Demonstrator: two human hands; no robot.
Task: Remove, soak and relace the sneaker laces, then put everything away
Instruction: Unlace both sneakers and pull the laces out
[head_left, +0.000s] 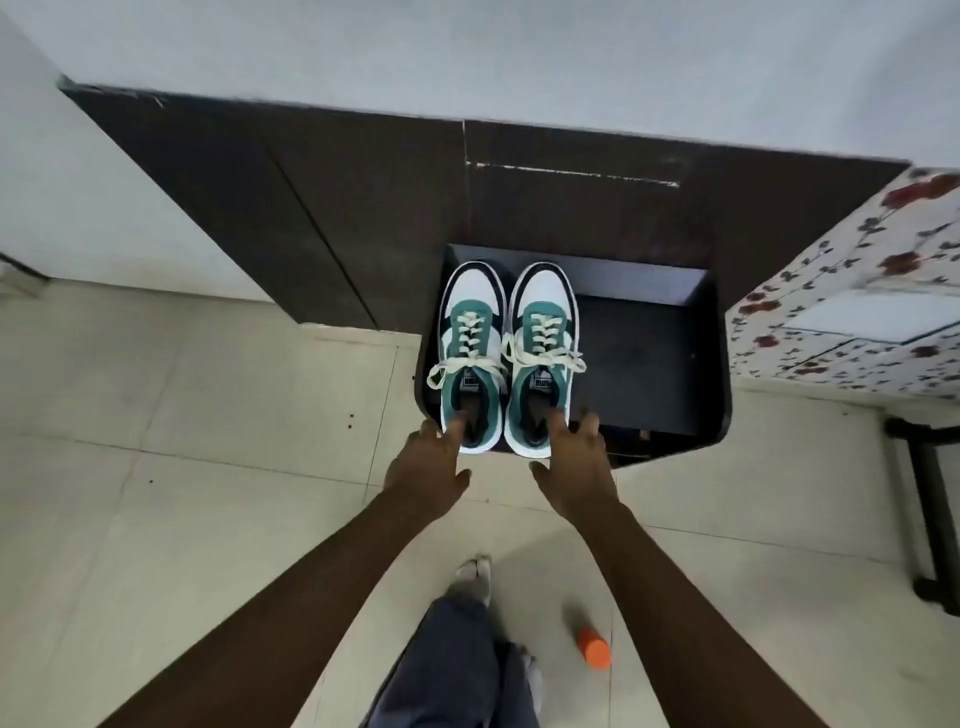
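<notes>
Two green, white and black sneakers stood side by side, toes pointing away, their cream laces threaded and tied.

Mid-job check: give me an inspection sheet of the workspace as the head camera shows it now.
Surface: pale tiled floor; dark open cabinet shelf.
Job's things: pair of green, white and black sneakers, left sneaker and right sneaker, laced with cream laces, side by side on the shelf, toes inward.
Clutter: orange cylindrical bottle on the floor.
Hands: left hand and right hand, fingers inside the sneaker heels.
Cables: nothing seen.
Surroundings: dark brown cabinet doors; floral-patterned cloth; black metal frame.
</notes>
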